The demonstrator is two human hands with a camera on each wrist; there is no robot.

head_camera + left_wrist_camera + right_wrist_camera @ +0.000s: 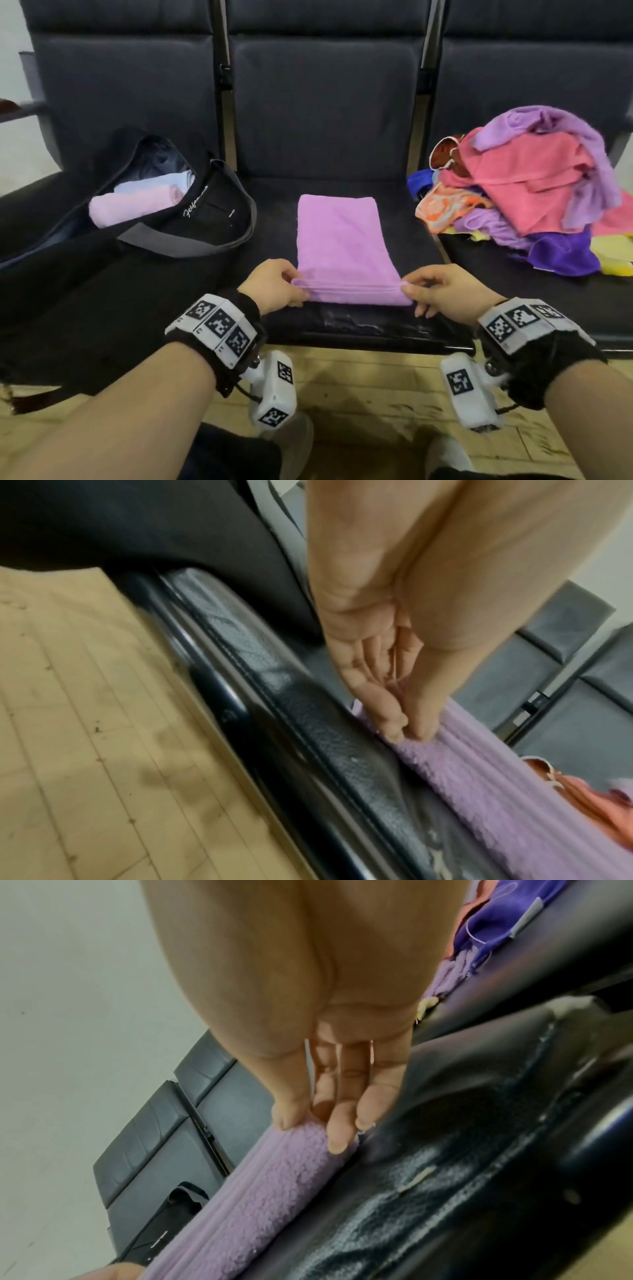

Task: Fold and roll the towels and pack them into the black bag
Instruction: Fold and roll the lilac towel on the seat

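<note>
A folded lilac towel (342, 246) lies lengthwise on the middle seat (404, 329), its near end turned over into a small roll. My left hand (277, 286) pinches the roll's left end (424, 739) between thumb and fingers. My right hand (442, 291) pinches the right end (308, 1139) the same way. The black bag (205, 212) lies unzipped on the left seat, with a pink rolled towel (133, 205) and a pale blue one (157, 181) inside.
A heap of loose towels (534, 185) in pink, purple, orange and yellow covers the right seat. Dark seat backs (322, 102) rise behind. A light wooden floor (359, 394) runs below the seat's worn front edge (445, 1191).
</note>
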